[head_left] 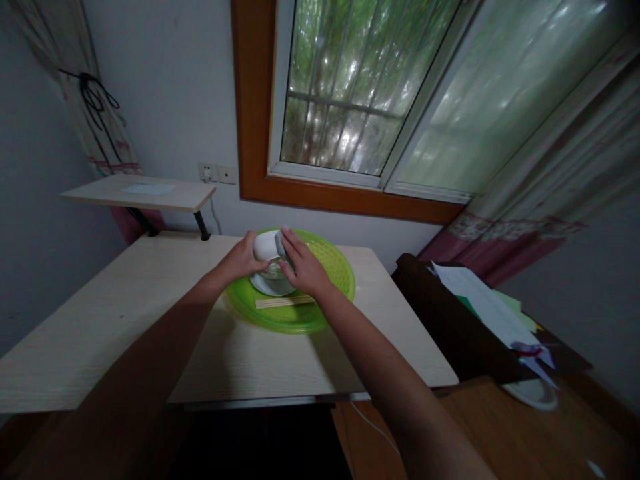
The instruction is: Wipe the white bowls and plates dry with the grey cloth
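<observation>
A round green plastic basket (334, 267) lies on the pale wooden table (125, 313). Over it, my left hand (241, 260) and my right hand (303, 265) both grip a small white bowl (265, 245), held tilted on its side. Below the bowl, inside the basket, sits a white plate (273, 285) with what looks like a clear glass on it. A pair of wooden chopsticks (284, 302) lies across the basket's near side, just below my right hand.
A small raised shelf (140, 193) stands at the table's back left, with wall sockets (216, 173) behind it. A window (360, 93) and curtains face me. To the right, a dark piece of furniture (450, 320) carries papers (485, 300); a white dish (535, 393) sits lower right.
</observation>
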`<state>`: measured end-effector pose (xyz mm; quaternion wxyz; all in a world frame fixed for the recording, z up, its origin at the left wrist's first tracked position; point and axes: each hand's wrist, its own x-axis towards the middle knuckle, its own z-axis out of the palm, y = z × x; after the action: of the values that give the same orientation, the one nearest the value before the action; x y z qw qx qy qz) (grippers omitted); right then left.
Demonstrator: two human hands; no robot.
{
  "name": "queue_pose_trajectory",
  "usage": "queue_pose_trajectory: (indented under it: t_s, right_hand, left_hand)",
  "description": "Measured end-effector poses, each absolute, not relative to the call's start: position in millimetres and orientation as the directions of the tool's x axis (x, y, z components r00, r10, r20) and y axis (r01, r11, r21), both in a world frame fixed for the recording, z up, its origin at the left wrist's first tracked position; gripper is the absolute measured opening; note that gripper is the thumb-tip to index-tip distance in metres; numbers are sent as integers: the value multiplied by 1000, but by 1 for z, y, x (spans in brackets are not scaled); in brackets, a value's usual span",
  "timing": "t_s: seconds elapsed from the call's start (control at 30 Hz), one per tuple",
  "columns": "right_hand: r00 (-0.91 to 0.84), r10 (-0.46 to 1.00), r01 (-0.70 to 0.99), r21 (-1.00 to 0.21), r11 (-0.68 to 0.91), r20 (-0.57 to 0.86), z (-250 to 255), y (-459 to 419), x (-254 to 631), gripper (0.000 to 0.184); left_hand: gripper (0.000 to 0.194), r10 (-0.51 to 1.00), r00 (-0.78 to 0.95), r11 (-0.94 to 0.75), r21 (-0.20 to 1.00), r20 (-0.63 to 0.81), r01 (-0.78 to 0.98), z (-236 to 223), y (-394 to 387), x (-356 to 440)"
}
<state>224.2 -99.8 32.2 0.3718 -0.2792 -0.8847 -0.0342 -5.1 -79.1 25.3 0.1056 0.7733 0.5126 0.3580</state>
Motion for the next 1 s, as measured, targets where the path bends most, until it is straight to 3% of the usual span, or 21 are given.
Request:
queue_pose_trajectory:
  t_s: [0.1, 0.4, 0.53, 0.83, 1.0]
  right_hand:
    - [-570, 455, 525, -123, 842, 684, 36, -102, 221, 63]
    - [-344, 647, 621, -351, 700, 681, 27, -88, 228, 52]
    - [-329, 668, 625, -376, 684, 667, 23, -84, 231, 51]
    - [-463, 517, 596, -179, 783, 720, 31, -96, 226, 57]
    - [-620, 422, 540, -30, 841, 661, 37, -106, 221, 58]
  left_hand:
    - [58, 858, 240, -475, 522, 454, 709, 25, -79, -5]
    - [60, 861, 205, -448, 502, 466, 740, 24, -80, -4]
    - [59, 863, 196, -438, 497, 465, 749, 23, -79, -5]
    - [57, 837, 254, -495, 473, 484, 729, 21, -77, -5]
    - [53, 838, 247, -496, 490, 487, 717, 21, -77, -5]
